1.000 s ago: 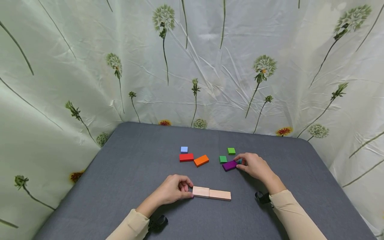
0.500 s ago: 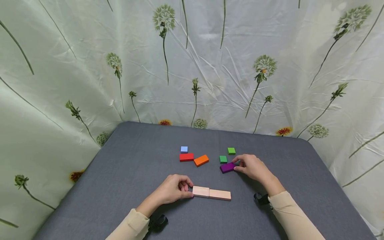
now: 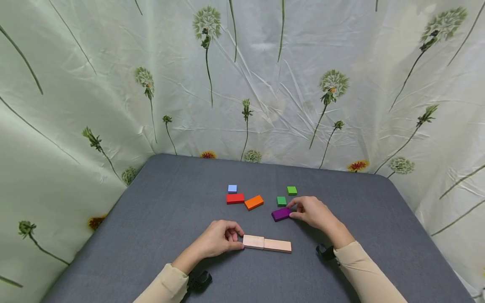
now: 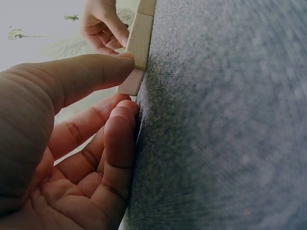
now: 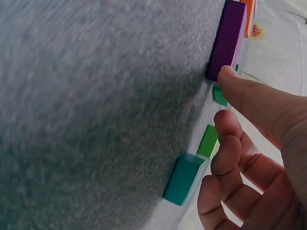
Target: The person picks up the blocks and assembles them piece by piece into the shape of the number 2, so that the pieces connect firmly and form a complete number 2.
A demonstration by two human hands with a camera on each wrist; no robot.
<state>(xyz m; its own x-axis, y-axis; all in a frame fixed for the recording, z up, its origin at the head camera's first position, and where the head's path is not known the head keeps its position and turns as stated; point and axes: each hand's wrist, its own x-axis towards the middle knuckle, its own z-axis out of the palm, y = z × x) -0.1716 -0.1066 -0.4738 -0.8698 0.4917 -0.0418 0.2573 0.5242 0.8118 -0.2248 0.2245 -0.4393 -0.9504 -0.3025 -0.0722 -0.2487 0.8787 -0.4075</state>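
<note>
Two plain wooden blocks lie end to end on the grey table, the left block (image 3: 253, 241) meeting the right block (image 3: 278, 245). My left hand (image 3: 216, 240) holds the free end of the left one between thumb and forefinger; in the left wrist view its thumb (image 4: 96, 76) lies along the block's side. Farther back, my right hand (image 3: 314, 214) pinches a purple block (image 3: 281, 214) by its right end. A teal block (image 5: 183, 179) shows below the fingers in the right wrist view; the right hand hides it in the head view.
Behind the purple block are a dark green block (image 3: 281, 201) and a light green one (image 3: 291, 190). To their left lie an orange block (image 3: 254, 203), a red block (image 3: 235, 198) and a small light blue block (image 3: 232, 189). A flowered curtain (image 3: 265, 84) hangs behind the table.
My right hand has moved left and slightly nearer, bringing the purple block with it, away from the teal block. The left hand and the wooden blocks stay where they were.
</note>
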